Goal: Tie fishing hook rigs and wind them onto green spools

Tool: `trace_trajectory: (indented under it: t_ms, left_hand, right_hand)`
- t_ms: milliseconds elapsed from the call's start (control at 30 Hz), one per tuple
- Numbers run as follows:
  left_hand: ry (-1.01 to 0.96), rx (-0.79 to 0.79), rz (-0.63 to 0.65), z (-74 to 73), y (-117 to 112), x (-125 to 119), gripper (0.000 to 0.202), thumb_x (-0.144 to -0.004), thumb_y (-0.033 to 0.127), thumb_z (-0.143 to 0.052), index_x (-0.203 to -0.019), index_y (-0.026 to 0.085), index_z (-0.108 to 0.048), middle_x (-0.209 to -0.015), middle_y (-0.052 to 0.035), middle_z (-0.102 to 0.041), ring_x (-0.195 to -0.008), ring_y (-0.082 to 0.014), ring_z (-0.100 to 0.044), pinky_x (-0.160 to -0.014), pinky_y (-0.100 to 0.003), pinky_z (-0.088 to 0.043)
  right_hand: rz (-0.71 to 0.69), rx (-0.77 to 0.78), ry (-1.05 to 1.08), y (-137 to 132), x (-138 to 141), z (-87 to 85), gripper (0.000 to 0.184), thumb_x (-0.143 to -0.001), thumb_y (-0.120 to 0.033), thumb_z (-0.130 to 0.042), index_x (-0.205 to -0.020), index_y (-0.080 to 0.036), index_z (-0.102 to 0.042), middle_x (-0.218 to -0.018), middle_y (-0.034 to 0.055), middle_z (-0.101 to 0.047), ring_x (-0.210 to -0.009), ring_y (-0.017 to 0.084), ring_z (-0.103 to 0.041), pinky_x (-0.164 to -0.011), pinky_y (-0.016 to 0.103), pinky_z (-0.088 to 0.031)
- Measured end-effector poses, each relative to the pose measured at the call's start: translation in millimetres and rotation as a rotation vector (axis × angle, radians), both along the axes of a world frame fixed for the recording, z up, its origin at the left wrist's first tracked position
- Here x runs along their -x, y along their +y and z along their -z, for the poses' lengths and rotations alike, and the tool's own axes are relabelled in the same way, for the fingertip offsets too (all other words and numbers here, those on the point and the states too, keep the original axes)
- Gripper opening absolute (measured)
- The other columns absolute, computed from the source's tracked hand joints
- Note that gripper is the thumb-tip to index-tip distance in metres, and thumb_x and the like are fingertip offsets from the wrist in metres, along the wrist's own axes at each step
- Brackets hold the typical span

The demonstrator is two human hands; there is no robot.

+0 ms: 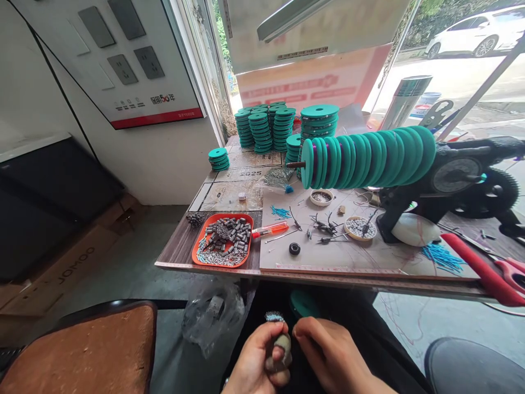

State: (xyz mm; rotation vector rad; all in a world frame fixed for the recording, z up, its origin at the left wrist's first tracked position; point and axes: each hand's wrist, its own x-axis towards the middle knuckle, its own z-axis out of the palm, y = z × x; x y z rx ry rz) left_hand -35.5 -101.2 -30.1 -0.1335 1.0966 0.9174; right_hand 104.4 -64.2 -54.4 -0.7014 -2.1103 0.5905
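My left hand (259, 355) is closed above my lap, pinching a small bunch of silvery, bluish-tipped pieces (274, 316) between thumb and forefinger. A greyish-green wrap (281, 345) covers some of its fingers. Just to the right, my right hand (334, 350) has its fingers curled together; whatever they grip is too small or hidden to make out. Behind that hand a green disc-shaped spool (303, 303) rests on my dark trousers, partly covered by the fingers. The two hands are close but apart.
On the table (176, 254) stand an orange tray (194, 257) of metal parts, a dish of grey beads (360, 227), an orange-handled tool (271, 229) and stacked green spools (262, 134). A winding machine (455, 175) carries more spools. Red-handled scissors (512, 273) lie right. A brown stool (82, 350) stands left.
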Motion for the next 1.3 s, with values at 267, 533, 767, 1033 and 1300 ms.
trace_trajectory:
  t_ms: [267,533,767,1033,1300]
  left_hand:
    - [0.172,-0.077,-0.002,-3.4,-4.3,-9.2,0.05,-0.042,0.039,-0.082,-0.066,0.016,-0.045,-0.037,0.0091,-0.036,-0.035,-0.0009,-0.022,-0.039,-0.015,-0.006]
    - [0.325,-0.179,0.013,-1.6,-7.0,-11.7,0.049,-0.051,0.047,-0.08,-0.069,0.015,-0.048,-0.042,0.011,-0.027,-0.038,-0.0008,-0.016,-0.04,-0.017,-0.007]
    - [0.469,-0.27,0.101,1.4,-5.3,-7.2,0.047,-0.055,0.051,-0.078,-0.065,0.015,-0.049,-0.044,0.0103,-0.023,-0.04,-0.0025,-0.013,-0.04,-0.019,-0.007]
    - [0.754,-0.473,0.148,8.9,-10.1,-4.9,0.043,-0.067,0.054,-0.068,-0.06,0.013,-0.056,-0.053,0.0009,-0.042,-0.051,-0.009,-0.033,-0.047,-0.021,-0.024]
    - [1.67,-0.762,0.311,-32.4,4.1,35.3,0.034,-0.089,0.042,-0.04,-0.067,0.018,-0.052,-0.052,0.0006,-0.05,-0.047,-0.0123,-0.043,-0.048,-0.023,-0.03]
  right_hand:
    - [0.029,-0.009,-0.001,-0.6,-0.2,-0.7,0.022,-0.096,-0.017,-0.03,-0.08,-0.019,-0.043,-0.057,-0.0028,-0.055,-0.046,0.008,-0.052,-0.048,0.017,-0.038]
    - [0.038,0.016,-0.024,-0.5,0.2,1.8,0.016,-0.097,-0.018,-0.028,-0.085,-0.021,-0.038,-0.06,-0.0037,-0.056,-0.046,0.008,-0.054,-0.048,0.015,-0.04]
    - [-0.022,0.068,-0.014,0.1,-1.8,-1.2,0.012,-0.095,-0.014,-0.03,-0.092,-0.021,-0.039,-0.066,-0.0026,-0.057,-0.051,0.008,-0.056,-0.05,0.015,-0.042]
    - [-0.054,0.185,-0.095,-0.6,-2.1,4.1,0.019,-0.095,-0.023,-0.038,-0.083,-0.018,-0.051,-0.069,0.0014,-0.061,-0.059,0.012,-0.058,-0.056,0.02,-0.042]
    - [-0.155,0.07,-0.182,2.7,0.2,5.2,0.026,-0.089,-0.017,-0.032,-0.065,-0.018,-0.038,-0.056,0.0004,-0.052,-0.049,0.011,-0.046,-0.048,0.022,-0.029]
